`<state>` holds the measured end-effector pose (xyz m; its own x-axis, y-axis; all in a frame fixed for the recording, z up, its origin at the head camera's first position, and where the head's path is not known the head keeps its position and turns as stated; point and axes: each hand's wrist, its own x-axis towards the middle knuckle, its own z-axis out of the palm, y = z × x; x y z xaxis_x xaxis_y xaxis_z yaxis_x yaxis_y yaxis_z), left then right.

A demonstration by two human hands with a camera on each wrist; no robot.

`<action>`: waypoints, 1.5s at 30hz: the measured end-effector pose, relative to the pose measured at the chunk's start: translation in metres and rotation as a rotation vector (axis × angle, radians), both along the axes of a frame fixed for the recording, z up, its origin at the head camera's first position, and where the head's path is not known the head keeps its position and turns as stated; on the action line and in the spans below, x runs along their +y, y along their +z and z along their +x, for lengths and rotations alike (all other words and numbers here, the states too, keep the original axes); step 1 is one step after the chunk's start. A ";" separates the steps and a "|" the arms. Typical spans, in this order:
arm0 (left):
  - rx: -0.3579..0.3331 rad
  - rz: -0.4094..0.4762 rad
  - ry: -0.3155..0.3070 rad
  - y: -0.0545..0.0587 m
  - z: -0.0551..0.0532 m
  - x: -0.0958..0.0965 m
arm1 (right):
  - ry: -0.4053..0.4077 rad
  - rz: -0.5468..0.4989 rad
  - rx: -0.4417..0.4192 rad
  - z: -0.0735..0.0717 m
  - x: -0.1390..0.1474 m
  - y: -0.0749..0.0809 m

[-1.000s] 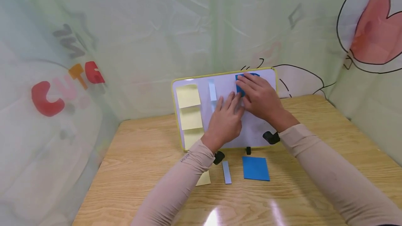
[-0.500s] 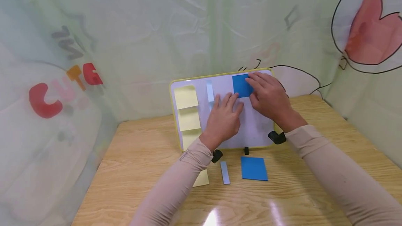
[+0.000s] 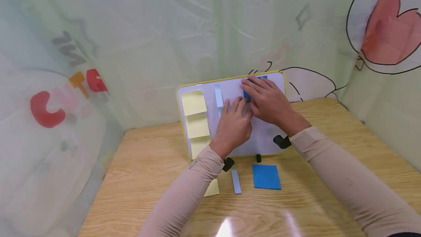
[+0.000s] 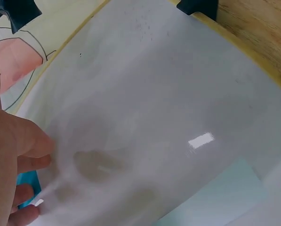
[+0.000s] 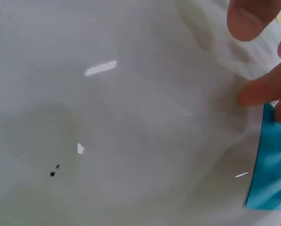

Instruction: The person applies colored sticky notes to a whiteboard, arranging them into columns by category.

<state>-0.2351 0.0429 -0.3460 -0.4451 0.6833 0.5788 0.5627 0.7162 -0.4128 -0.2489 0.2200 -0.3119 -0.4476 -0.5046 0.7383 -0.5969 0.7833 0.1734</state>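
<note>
A yellow-rimmed whiteboard (image 3: 263,138) leans upright on the table. Near its top edge is a blue sticky note (image 3: 246,96), mostly covered by my right hand (image 3: 271,102), whose extended fingers lie across it. The right wrist view shows more of that blue note (image 5: 271,165) under the fingertips. My left hand (image 3: 232,129) rests on the board with fingers spread, their tips by the note's lower left corner. Left of it are pale blue strips (image 3: 218,96), the lower one partly hidden, and a column of yellow sticky notes (image 3: 193,102).
On the wooden table (image 3: 148,178) before the board lie a blue square pad (image 3: 266,177), a narrow pale blue strip (image 3: 236,181) and a yellow note (image 3: 213,188) partly under the left sleeve. Black stand feet (image 3: 281,142) support the board. A printed curtain hangs behind.
My right hand slid right across the blue note, uncovering its left part, then came back left over it. The left hand stays nearly in place.
</note>
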 end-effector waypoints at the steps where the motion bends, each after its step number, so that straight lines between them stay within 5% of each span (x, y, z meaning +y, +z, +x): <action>1: -0.004 -0.002 0.002 0.000 0.000 0.000 | -0.007 0.007 0.005 0.000 0.001 0.000; 15: -0.076 -0.032 0.027 0.003 0.002 0.001 | -0.153 -0.041 0.057 0.012 0.039 -0.002; 20: -0.077 -0.022 0.041 0.002 0.002 0.000 | -0.112 -0.035 0.087 0.008 0.025 -0.005; 27: -0.061 0.075 -0.016 -0.001 0.004 0.006 | -0.020 -0.004 0.131 0.001 0.007 -0.004; 45: -0.134 0.017 0.030 -0.002 0.008 -0.001 | -0.126 0.007 0.112 0.014 0.049 -0.006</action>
<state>-0.2276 0.0416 -0.3480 -0.5396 0.6592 0.5237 0.5902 0.7398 -0.3231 -0.2346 0.2695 -0.3176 -0.4227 -0.4550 0.7838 -0.4702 0.8495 0.2395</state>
